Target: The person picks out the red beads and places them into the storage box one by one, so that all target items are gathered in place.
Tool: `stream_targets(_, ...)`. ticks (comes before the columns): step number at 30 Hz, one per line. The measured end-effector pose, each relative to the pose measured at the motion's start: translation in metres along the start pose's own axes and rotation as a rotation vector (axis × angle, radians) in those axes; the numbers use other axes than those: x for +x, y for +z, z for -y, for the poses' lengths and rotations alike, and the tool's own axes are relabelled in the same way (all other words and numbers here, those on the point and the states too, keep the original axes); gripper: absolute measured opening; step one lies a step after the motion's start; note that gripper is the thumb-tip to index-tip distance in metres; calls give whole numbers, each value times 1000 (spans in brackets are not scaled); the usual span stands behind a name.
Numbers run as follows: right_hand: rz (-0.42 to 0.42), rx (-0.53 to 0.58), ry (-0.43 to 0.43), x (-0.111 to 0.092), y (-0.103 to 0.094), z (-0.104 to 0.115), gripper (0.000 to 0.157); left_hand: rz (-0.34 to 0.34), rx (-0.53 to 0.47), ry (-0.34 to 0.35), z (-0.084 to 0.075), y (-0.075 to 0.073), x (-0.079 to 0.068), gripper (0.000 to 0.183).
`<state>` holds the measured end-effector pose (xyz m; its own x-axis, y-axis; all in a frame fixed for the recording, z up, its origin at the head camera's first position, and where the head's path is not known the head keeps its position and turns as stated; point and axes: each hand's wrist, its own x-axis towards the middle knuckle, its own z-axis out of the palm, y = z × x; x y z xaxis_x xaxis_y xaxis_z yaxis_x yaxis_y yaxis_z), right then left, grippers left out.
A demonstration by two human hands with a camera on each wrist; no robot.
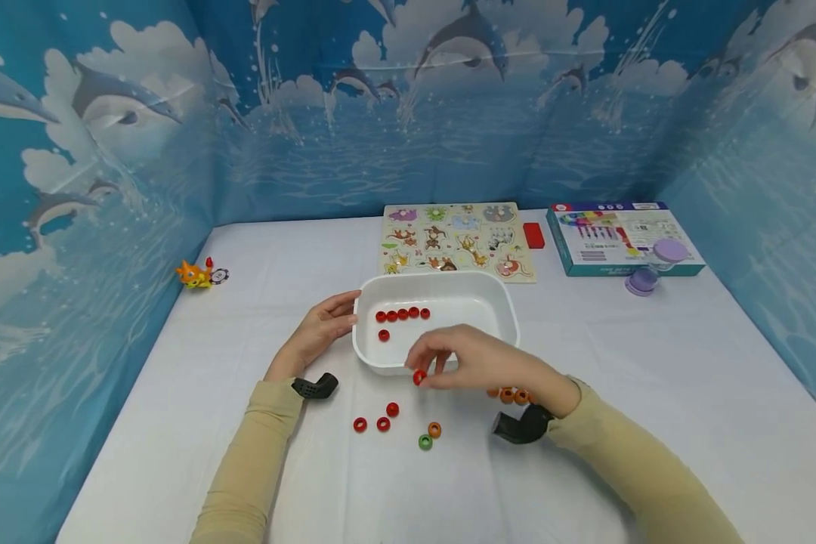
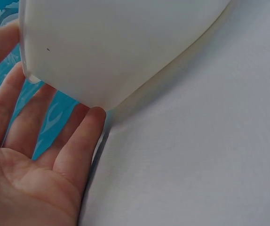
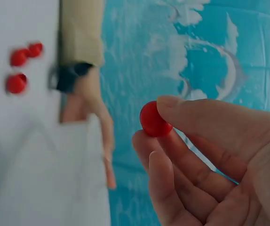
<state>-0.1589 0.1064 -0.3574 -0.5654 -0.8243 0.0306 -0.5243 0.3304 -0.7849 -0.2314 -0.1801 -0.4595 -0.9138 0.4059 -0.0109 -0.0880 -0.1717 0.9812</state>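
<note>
My right hand (image 1: 472,359) pinches a red bead (image 3: 154,118) between thumb and fingertips, over the near rim of a white tray (image 1: 449,281). My left hand (image 1: 323,332) touches the tray's left end. In the left wrist view its fingers (image 2: 81,146) are fairly straight against the tray's outer wall. Inside the tray, several red beads (image 1: 403,314) form a row, and another red bead (image 1: 384,335) lies just below it. In front of the tray, red beads (image 1: 384,425) lie on the table, near an orange bead (image 1: 434,430) and a green bead (image 1: 425,442).
Several orange beads (image 1: 507,396) sit partly hidden under my right wrist. Behind the tray lies an animal puzzle board (image 1: 459,240), with a red block (image 1: 533,235) beside it. Farther right are a box (image 1: 585,257) and a purple-lidded container (image 1: 642,281). A small orange toy (image 1: 193,275) stands far left.
</note>
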Motion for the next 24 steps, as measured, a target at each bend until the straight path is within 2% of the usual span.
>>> stream_targets(4,-45,34,-20,28,-29,-7,25,-9,8,-4,0,-1,1,49)
stream_targets(8,-34,84,31,62,-41,-29,28,-11,23,-7,1,-1,1,50)
stream_targets(11,25,90,118,83,-40,-46,30,-11,17,-10,1,-1,2,50)
stream_targets(14,85,43,176,97,-36,-60,30,-12,12,-11,1,-1,2,50)
stream_targets(19,147,-9,184,108,-29,-76,27,-13,11,-12,0,-2,1,50)
stream_targets(24,186,29,216,111,-24,-85,24,-4,16,-13,-1,-2,1,52)
